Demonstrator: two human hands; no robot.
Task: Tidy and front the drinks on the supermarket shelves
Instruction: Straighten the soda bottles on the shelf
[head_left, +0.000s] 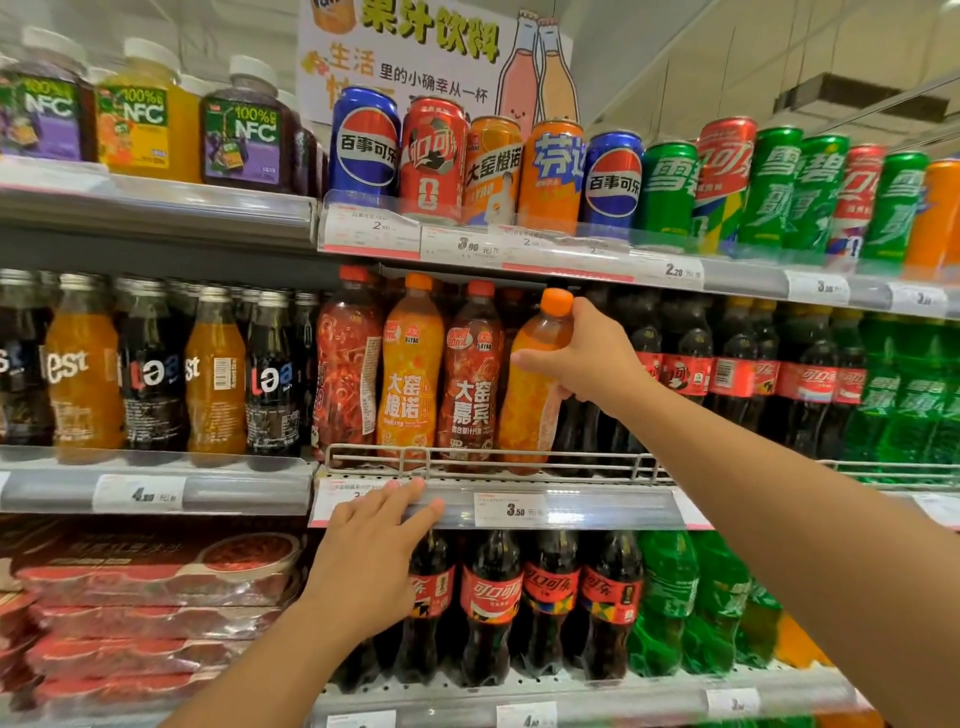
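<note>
My right hand (582, 358) grips the shoulder of an orange soda bottle (530, 400) with an orange cap, standing upright at the front of the middle shelf behind a wire rail (597, 460). Its label faces partly away. To its left stand a dark red Dayao bottle (470, 374), an orange Dayao bottle (410, 369) and a red patterned bottle (347, 364). My left hand (374, 540) rests flat with fingers spread on the price strip (519, 506) of that shelf, holding nothing.
Cola bottles (727, 374) and green Sprite bottles (904, 389) fill the middle shelf to the right. Mixed cans (519, 166) line the top shelf, NFC juice bottles (239, 130) at top left. Cola bottles (491, 603) stand below; shrink-wrapped packs (145, 597) lie lower left.
</note>
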